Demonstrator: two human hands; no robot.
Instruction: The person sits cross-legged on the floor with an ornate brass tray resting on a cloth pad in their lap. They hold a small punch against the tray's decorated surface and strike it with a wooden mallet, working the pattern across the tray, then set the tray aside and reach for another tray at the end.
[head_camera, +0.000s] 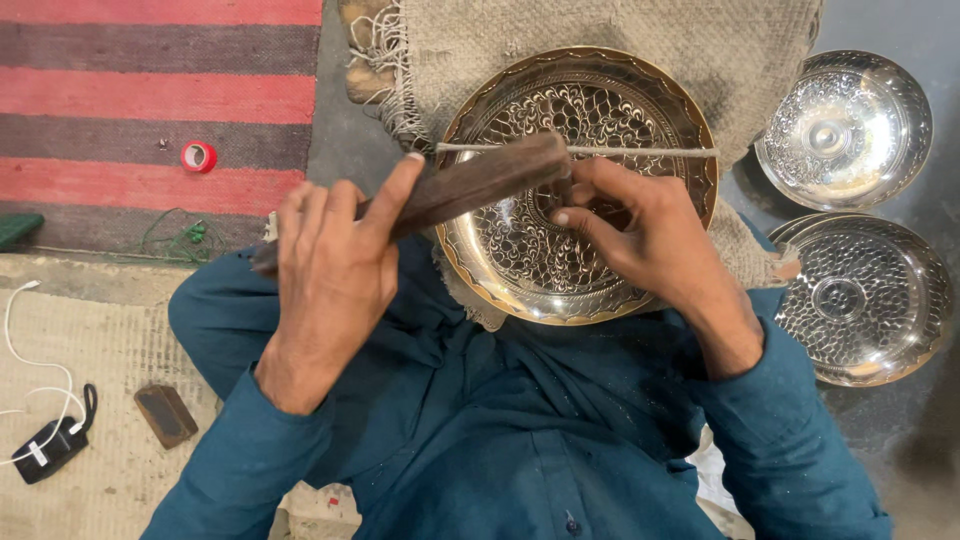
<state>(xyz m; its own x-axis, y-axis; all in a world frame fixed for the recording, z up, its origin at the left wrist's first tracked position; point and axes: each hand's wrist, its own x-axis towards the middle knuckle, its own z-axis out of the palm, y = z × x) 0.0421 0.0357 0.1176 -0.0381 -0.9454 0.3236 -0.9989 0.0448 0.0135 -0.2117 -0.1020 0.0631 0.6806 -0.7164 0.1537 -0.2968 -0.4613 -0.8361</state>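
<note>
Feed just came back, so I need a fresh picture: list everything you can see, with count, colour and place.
engraved brass plate: 1, golden, centre on burlap
wooden mallet: 1, dark brown, over plate
thin rod: 1, pale, across plate
burlap cloth: 1, tan, under plate
silver bowls: 2, right side
tape roll: 1, red, on striped rug
striped rug: 1, red and brown, top left
charger: 1, black, white cable, bottom left
left hand: grips mallet
right hand: fingers on plate

Three engraved metal bowls (577, 186) (845, 128) (868, 298), two hands (335, 265) (645, 230), one wooden mallet (470, 188), one red tape roll (198, 157).
</note>
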